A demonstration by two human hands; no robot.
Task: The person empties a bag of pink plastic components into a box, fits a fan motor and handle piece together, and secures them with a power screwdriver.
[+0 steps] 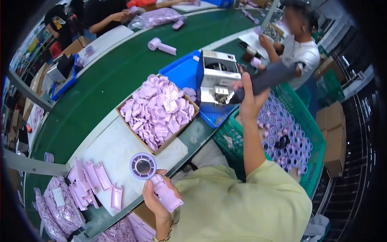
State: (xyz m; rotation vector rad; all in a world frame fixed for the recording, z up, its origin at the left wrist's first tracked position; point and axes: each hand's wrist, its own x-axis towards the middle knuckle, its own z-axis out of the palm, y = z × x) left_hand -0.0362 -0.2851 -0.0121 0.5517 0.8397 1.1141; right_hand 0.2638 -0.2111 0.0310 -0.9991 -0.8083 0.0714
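Observation:
My left hand [155, 199] grips a lilac hair dryer housing [167, 194]. Its round ring end points away from me, and the open inner side of its handle faces up. My right hand [253, 99] is wrapped round a dark electric screwdriver [271, 77]. The tool's lower end is at the front of a silver and black screw feeder [219, 78]; whether its tip touches a screw is too small to tell. Left of the feeder, a cardboard box [125, 122] is heaped with small lilac plastic pieces [158, 111].
Curved lilac handle covers [94, 177] lie on the white board at left, near bagged parts [60, 205]. On my right a green crate [320, 141] holds several ringed housings [278, 125]. One housing [161, 46] lies on the green belt [92, 88]. A co-worker [300, 44] sits at far right.

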